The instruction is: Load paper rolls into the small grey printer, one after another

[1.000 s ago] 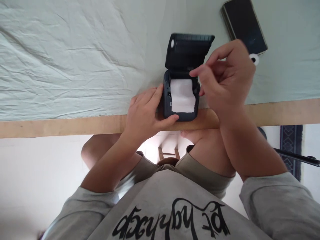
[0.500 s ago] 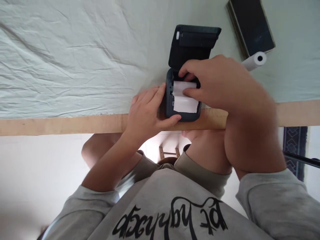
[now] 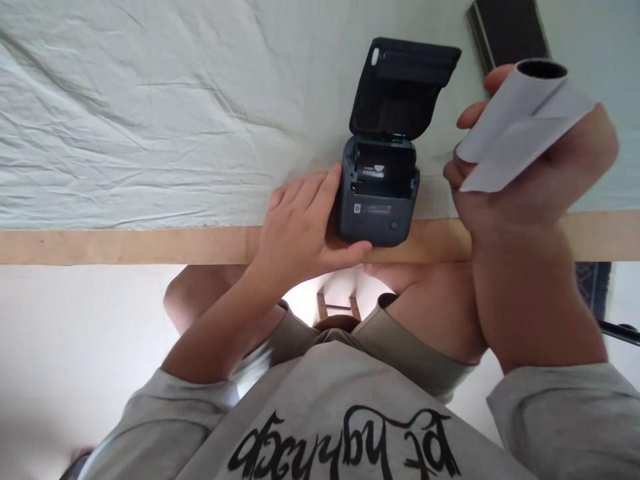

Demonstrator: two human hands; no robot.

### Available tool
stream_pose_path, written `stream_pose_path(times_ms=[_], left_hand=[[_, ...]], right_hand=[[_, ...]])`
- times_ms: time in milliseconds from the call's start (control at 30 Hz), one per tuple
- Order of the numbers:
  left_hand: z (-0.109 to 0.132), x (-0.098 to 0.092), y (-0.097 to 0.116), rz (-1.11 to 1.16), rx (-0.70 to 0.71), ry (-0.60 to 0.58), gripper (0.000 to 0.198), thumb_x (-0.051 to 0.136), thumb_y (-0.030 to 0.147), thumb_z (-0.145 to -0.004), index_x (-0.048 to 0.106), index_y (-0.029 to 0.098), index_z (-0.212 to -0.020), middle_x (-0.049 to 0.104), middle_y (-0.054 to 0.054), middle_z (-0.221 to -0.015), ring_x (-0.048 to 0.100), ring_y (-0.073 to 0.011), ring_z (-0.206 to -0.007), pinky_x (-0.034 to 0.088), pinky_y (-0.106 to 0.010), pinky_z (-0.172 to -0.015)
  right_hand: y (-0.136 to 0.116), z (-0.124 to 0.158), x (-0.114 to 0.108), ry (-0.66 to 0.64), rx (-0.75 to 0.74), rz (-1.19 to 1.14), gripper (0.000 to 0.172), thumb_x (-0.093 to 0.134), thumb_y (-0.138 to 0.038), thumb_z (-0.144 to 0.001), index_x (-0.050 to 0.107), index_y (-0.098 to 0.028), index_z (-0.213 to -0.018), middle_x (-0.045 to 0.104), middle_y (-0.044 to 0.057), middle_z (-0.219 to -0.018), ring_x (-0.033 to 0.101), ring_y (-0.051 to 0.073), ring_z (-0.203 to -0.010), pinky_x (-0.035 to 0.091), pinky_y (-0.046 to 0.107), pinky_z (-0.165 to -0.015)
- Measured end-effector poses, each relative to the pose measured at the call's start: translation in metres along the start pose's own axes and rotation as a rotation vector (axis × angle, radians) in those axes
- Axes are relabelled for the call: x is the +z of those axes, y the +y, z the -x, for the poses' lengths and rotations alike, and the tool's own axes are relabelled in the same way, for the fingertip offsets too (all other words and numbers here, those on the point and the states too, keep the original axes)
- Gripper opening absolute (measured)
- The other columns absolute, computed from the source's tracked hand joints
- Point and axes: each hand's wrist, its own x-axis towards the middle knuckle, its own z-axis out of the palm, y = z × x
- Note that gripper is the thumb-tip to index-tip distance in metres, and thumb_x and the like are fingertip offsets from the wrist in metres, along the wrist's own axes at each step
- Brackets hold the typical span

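Observation:
A small dark receipt printer [image 3: 377, 230] sits at the table's front edge with its lid [image 3: 405, 87] raised. Its paper bay [image 3: 383, 167] holds no roll, and a label shows inside. My left hand [image 3: 303, 223] is open around the printer's near left corner, fingers stretched along its left side and thumb at its front edge. To the right of the printer, my right hand [image 3: 550, 177] is closed on a white paper roll [image 3: 500, 120], held tilted above the table. The roll has a wide hollow core and a loose end hanging over my palm. Part of the hand is hidden behind the paper.
A dark box [image 3: 515, 30] lies at the upper right, partly covered by my right hand. A pale green, wrinkled cloth [image 3: 175, 120] covers the table up to its bare wooden edge [image 3: 125, 247]. My legs are below that edge, and a dark patterned mat [image 3: 593, 287] lies at the right.
My right hand has lifted the paper roll out of the printer and moved right with it. It now hides the second white roll beside the box. My left hand stays against the printer.

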Motion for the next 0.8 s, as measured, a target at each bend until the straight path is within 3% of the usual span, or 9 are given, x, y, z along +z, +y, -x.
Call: stream_pose_path(times_ms=[100,167,233,300,367,467,633,800], left_hand=[[-0.001,0.0,0.002,0.006,-0.02,-0.005,0.093,0.054,0.081,-0.084,0.042,0.019,-0.151,0.059,-0.018,-0.146,0.055,-0.0422,-0.134,0.04,-0.053,-0.109],[-0.001,0.001,0.002,0.009,-0.021,-0.007,0.092,0.054,0.081,-0.085,0.042,0.018,-0.151,0.059,-0.018,-0.146,0.055,-0.0422,-0.134,0.041,-0.054,-0.109],[0.0,0.002,0.001,0.003,-0.01,-0.004,0.092,0.056,0.078,-0.085,0.042,0.016,-0.152,0.058,-0.019,-0.147,0.055,-0.0418,-0.135,0.04,-0.052,-0.11],[0.002,0.002,0.0,-0.006,0.006,0.003,0.094,0.059,0.075,-0.086,0.041,0.013,-0.153,0.057,-0.02,-0.149,0.055,-0.0416,-0.136,0.04,-0.051,-0.112],[0.003,0.002,-0.001,-0.013,0.018,0.008,0.094,0.06,0.074,-0.085,0.04,0.012,-0.153,0.056,-0.02,-0.151,0.054,-0.0415,-0.137,0.039,-0.051,-0.113],[0.004,0.002,0.0,-0.024,0.016,-0.003,0.091,0.06,0.073,-0.085,0.041,0.015,-0.153,0.055,-0.019,-0.153,0.054,-0.0411,-0.138,0.039,-0.05,-0.114],[0.003,0.0,0.001,-0.017,0.004,-0.01,0.09,0.06,0.071,-0.085,0.041,0.015,-0.153,0.056,-0.019,-0.151,0.054,-0.0412,-0.137,0.04,-0.051,-0.113],[0.003,0.001,0.001,-0.007,0.007,-0.008,0.087,0.059,0.068,-0.086,0.042,0.016,-0.152,0.056,-0.019,-0.151,0.054,-0.0412,-0.138,0.04,-0.054,-0.113]], right_hand=[[0.006,0.002,0.004,0.006,0.272,-0.279,0.04,0.046,-0.051,-0.051,0.055,-0.028,-0.082,0.056,0.006,-0.073,0.032,0.014,-0.04,0.017,0.034,-0.035],[0.01,0.006,0.008,0.061,0.269,-0.295,0.031,0.047,-0.048,-0.051,0.043,-0.029,-0.076,0.038,-0.002,-0.063,0.019,0.011,-0.039,0.012,0.032,-0.037],[0.016,0.01,0.01,0.126,0.204,-0.261,0.033,0.053,-0.046,-0.055,0.033,-0.029,-0.075,0.029,-0.005,-0.063,0.016,0.009,-0.042,0.015,0.03,-0.041],[0.023,0.014,0.009,0.129,0.056,-0.084,0.037,0.064,-0.042,-0.059,0.034,-0.029,-0.076,0.034,-0.006,-0.064,0.028,0.011,-0.048,0.029,0.032,-0.047],[0.027,0.018,0.003,0.063,-0.146,0.244,0.035,0.072,-0.035,-0.062,0.04,-0.028,-0.073,0.045,-0.003,-0.067,0.048,0.018,-0.062,0.044,0.04,-0.063],[0.025,0.022,-0.004,-0.018,-0.305,0.568,0.025,0.072,-0.03,-0.067,0.047,-0.027,-0.068,0.06,0.002,-0.073,0.061,0.025,-0.078,0.05,0.047,-0.079],[0.02,0.022,-0.007,-0.001,-0.365,0.63,0.022,0.076,-0.029,-0.067,0.059,-0.027,-0.081,0.07,0.006,-0.089,0.065,0.027,-0.087,0.052,0.047,-0.083],[0.021,0.021,-0.011,-0.061,-0.341,0.565,0.033,0.076,-0.023,-0.066,0.065,-0.027,-0.098,0.071,0.006,-0.098,0.062,0.023,-0.079,0.048,0.039,-0.068]])
